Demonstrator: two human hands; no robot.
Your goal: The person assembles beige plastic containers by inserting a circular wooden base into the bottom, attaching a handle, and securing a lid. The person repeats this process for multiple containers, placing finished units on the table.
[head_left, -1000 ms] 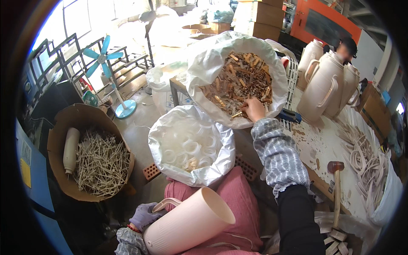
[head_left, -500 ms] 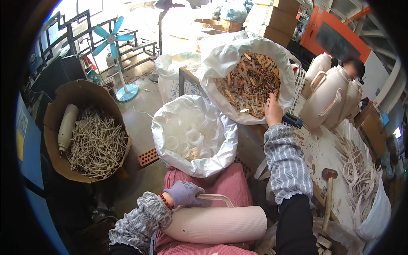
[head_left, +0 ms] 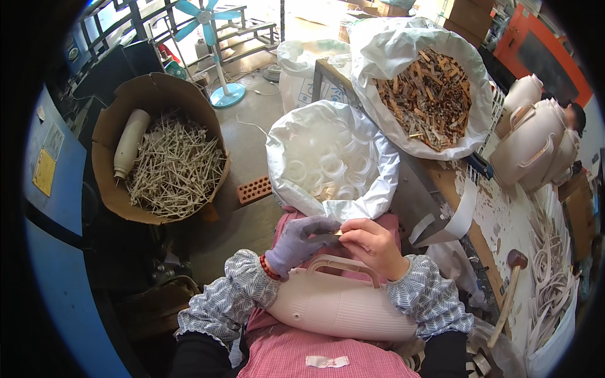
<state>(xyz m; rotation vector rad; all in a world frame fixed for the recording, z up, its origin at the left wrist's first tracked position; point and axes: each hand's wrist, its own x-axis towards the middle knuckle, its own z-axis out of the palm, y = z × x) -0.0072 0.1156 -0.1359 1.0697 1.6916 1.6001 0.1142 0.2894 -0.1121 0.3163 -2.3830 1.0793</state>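
Note:
Across my lap lies a pale pink ribbed jug body [head_left: 343,309] on its side, its looped handle turned up. My left hand [head_left: 301,244], in a grey-purple glove, and my bare right hand [head_left: 376,244] meet just above that handle. Between their fingertips is a small tan piece [head_left: 339,232]; both hands are closed on it, and most of it is hidden. Beyond them stands a white sack [head_left: 375,205] of clear plastic rings [head_left: 332,166]. A larger white sack [head_left: 372,47] at the far right holds many small brown and amber pieces [head_left: 428,97].
A cardboard drum [head_left: 104,183] on the left holds thin pale sticks and a bottle-shaped piece [head_left: 132,142]. To the right, a worktable [head_left: 488,217] bears a mallet [head_left: 517,259], pale strips [head_left: 545,277] and several pink jugs [head_left: 529,148]. A person is partly visible behind the jugs.
My right hand has come back from the sack of brown pieces to my lap. My left hand has left the jug's handle and joined it at the small piece. The view has shifted.

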